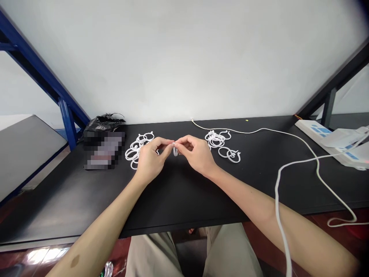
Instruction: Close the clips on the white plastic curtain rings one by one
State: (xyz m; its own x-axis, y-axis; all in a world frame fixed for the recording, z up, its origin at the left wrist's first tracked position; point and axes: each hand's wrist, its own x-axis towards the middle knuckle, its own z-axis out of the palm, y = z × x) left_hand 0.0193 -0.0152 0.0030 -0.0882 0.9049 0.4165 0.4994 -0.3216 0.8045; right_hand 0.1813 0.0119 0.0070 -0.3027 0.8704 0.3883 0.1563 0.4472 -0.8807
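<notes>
Between my two hands is a small white plastic ring [175,151], seen nearly edge-on and partly covered by fingertips. My left hand [152,157] pinches it at the top with thumb and forefinger. From the other side, my right hand [196,153] pinches the same spot, its other fingers curled. A pile of white plastic rings [131,154] with small knobs lies just left of my left hand, which hides part of it. Beyond my right hand sits a second group of similar rings [216,141], with a few loose ones [230,154] nearer me.
A black plastic bag [105,124] and a blurred-out flat object [105,154] lie at the left. White cables [284,167] cross the right side, one passing over my right forearm. A white power strip [325,138] lies at far right. The black table [184,204] meets a pale wall.
</notes>
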